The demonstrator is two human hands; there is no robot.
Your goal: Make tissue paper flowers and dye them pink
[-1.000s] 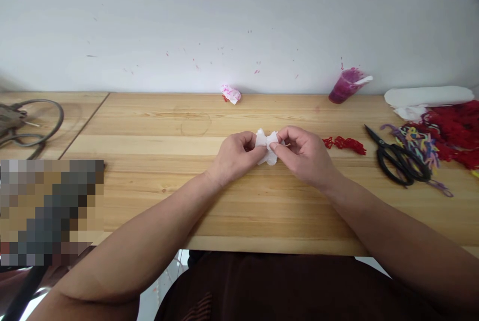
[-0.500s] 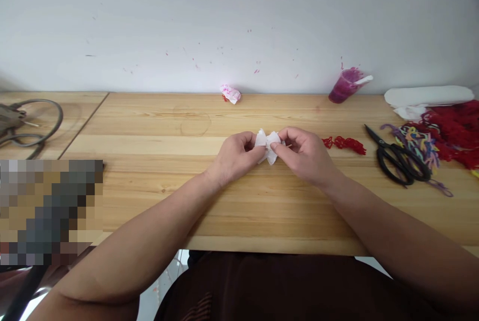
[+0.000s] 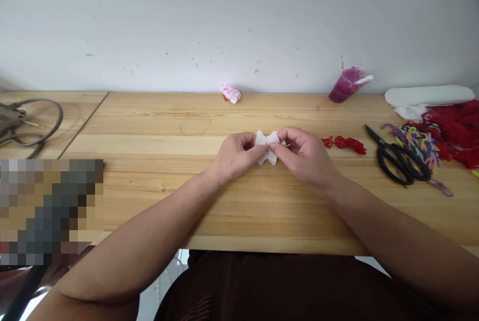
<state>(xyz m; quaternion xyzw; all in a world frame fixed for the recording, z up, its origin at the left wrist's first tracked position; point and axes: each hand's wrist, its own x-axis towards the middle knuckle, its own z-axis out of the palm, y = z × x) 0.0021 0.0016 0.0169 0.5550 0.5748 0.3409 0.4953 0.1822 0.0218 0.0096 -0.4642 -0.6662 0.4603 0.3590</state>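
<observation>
Between my two hands is a small piece of white tissue paper (image 3: 267,139), gathered at its middle and fanned out above and below like a bow. My left hand (image 3: 239,155) pinches it from the left, thumb on the near side. From the right my right hand (image 3: 304,155) pinches the same piece, its thumb tip close to the left thumb at the gathered centre. Whatever ties the middle, if anything, is hidden by my thumbs. Just beyond my right hand lies a bunch of red yarn (image 3: 345,144) on the wooden table (image 3: 232,216).
Black-handled scissors (image 3: 400,159) lie at the right beside multicoloured yarn scraps (image 3: 419,144) and a red yarn pile (image 3: 456,131). Behind are a white roll (image 3: 428,95) and a purple-stained cup (image 3: 345,85). A pink-stained tissue wad (image 3: 231,93) sits by the wall; a grey cable (image 3: 56,106) is left.
The white tissue's upper folds have shifted and spread slightly between my fingers. My thumbs have moved a little closer together at its centre; everything else stays put.
</observation>
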